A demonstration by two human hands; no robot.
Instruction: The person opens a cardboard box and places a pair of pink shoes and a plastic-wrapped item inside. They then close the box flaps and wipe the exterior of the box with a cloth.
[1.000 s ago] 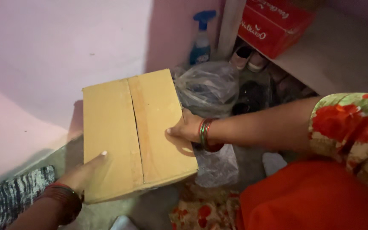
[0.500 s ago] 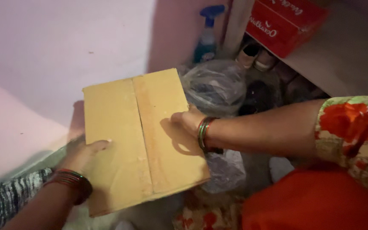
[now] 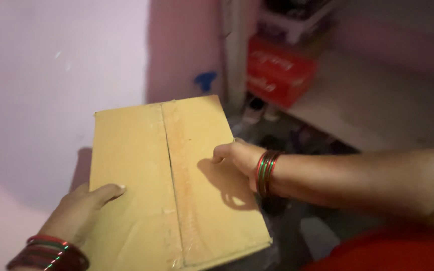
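Observation:
A brown cardboard box (image 3: 177, 175) with taped, closed flaps fills the middle of the view, held up off the floor. My left hand (image 3: 79, 211) grips its left edge, thumb lying on the top face. My right hand (image 3: 237, 158) grips the right edge, fingers curled onto the top. Both wrists wear red and green bangles.
A pale pink wall (image 3: 51, 75) stands behind and to the left. At the upper right a red box (image 3: 277, 70) sits on a grey shelf (image 3: 377, 110). A blue spray bottle top (image 3: 206, 80) shows behind the box. Dark clutter lies under the shelf.
The box has been lifted closer to the camera and looms larger. Both hands stayed on its edges. The view swung right, hiding the plastic bag below.

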